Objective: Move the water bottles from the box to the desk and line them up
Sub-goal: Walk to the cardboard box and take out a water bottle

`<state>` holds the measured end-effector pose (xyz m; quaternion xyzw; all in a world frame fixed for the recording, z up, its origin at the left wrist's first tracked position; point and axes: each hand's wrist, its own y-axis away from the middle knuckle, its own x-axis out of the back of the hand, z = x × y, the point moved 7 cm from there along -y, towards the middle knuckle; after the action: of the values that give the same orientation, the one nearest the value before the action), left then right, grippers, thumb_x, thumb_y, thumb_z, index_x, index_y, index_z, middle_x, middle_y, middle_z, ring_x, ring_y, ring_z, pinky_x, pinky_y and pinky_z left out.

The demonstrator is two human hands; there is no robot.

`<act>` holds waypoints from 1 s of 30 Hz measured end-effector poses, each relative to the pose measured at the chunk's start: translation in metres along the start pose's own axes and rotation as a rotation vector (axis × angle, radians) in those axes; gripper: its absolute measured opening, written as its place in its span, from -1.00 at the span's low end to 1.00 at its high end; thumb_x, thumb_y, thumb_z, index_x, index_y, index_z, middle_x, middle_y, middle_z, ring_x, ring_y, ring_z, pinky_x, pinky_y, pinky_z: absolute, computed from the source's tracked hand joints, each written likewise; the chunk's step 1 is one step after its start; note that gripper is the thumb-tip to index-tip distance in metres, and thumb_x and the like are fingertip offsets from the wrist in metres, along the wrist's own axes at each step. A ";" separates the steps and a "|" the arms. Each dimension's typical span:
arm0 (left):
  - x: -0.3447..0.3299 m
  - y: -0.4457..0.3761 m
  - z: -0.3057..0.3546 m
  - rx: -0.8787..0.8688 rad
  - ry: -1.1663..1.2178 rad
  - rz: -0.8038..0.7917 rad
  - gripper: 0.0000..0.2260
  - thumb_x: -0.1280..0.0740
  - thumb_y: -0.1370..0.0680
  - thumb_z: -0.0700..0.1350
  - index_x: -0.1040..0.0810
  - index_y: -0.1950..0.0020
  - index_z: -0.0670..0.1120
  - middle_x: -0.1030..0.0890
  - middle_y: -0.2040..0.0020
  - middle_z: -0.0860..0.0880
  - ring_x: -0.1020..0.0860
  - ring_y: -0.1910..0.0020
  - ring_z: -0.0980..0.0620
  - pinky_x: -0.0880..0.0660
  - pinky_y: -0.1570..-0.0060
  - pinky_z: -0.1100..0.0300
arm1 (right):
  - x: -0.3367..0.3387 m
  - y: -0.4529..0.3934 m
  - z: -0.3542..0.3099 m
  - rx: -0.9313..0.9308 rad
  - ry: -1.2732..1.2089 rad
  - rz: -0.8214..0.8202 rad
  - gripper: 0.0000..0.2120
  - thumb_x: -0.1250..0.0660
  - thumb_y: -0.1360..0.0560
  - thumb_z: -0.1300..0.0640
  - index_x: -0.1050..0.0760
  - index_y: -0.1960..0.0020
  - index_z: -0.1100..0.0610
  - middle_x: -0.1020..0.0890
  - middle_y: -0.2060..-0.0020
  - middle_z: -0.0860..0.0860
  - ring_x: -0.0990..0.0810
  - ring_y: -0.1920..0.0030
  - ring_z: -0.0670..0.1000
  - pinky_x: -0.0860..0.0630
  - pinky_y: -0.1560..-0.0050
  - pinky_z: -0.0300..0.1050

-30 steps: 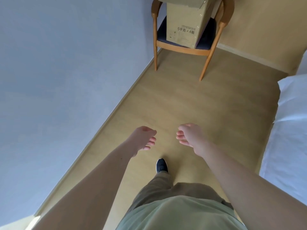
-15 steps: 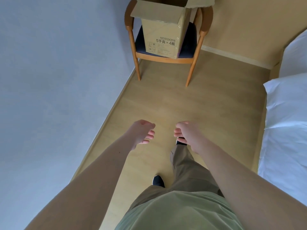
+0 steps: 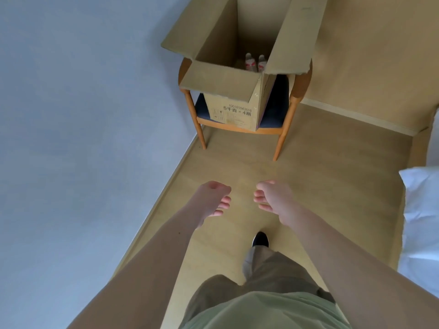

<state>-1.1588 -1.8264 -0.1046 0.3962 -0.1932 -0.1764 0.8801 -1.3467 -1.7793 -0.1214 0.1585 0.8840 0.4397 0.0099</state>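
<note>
**Empty hands short of the box**

Both hands are out front and holding nothing — the left hand and the right hand hang side by side over the floor, a small gap between them, fingers loosely curled. The box sits well ahead of them, flaps open, resting on the seat of a wooden chair near the room's corner. Deep inside, two water bottles stand upright, just beside each other against the right inner wall — two is all that can be seen. One box, one chair. One dark shoe shows below the hands; white bedding lies at the right edge.
</note>
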 end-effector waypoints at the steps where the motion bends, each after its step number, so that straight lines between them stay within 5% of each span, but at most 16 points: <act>1: -0.003 -0.007 0.015 -0.013 0.010 0.000 -0.79 -0.32 -0.65 -0.01 -0.55 -0.22 -0.07 -0.69 -0.01 -0.07 -0.66 0.04 0.00 -0.60 -0.01 0.09 | 0.007 -0.007 -0.012 0.004 -0.006 0.002 -0.91 -0.24 -0.60 0.20 -0.50 0.02 0.07 -0.63 0.14 0.06 -0.64 0.14 0.00 -0.62 -0.18 0.05; 10: -0.017 -0.054 0.121 -0.075 -0.025 -0.010 -0.83 -0.32 -0.63 0.03 -0.55 -0.15 -0.02 -0.69 -0.02 -0.04 -0.68 -0.02 0.02 -0.62 -0.08 0.07 | 0.038 -0.049 -0.100 0.023 -0.009 0.008 -0.87 -0.25 -0.61 0.20 -0.48 -0.15 0.13 -0.64 0.05 0.10 -0.66 0.05 0.04 -0.61 -0.20 0.05; 16: -0.014 -0.087 0.176 -0.127 -0.065 -0.030 -0.82 -0.32 -0.63 0.03 -0.56 -0.16 -0.02 -0.69 -0.04 -0.05 -0.68 -0.04 0.00 -0.59 0.04 0.13 | 0.045 -0.075 -0.153 0.060 -0.013 0.027 -0.74 -0.25 -0.60 0.20 -0.45 -0.28 0.13 -0.64 0.07 0.07 -0.66 0.10 0.01 -0.62 -0.15 0.00; 22: 0.006 -0.123 0.237 -0.204 -0.098 -0.067 -0.82 -0.31 -0.64 0.02 -0.56 -0.17 -0.03 -0.68 -0.05 -0.05 -0.67 -0.03 0.03 -0.59 0.04 0.14 | 0.040 -0.111 -0.217 0.089 -0.008 0.092 -0.92 -0.27 -0.58 0.20 -0.54 0.02 0.10 -0.66 0.13 0.06 -0.67 0.13 -0.01 -0.64 -0.09 -0.02; 30: 0.053 -0.175 0.310 -0.212 -0.114 -0.087 -0.80 -0.30 -0.66 -0.01 -0.53 -0.22 -0.07 -0.67 -0.07 -0.09 -0.65 -0.05 0.00 -0.60 -0.08 0.09 | 0.001 -0.153 -0.308 0.062 0.054 0.072 -0.80 -0.20 -0.64 0.29 -0.48 0.14 0.15 -0.60 0.14 0.06 -0.63 0.02 0.03 -0.61 -0.20 0.03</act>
<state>-1.2894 -2.1552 -0.0386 0.2983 -0.2057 -0.2560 0.8962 -1.4378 -2.1034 -0.0514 0.1787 0.8908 0.4163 -0.0348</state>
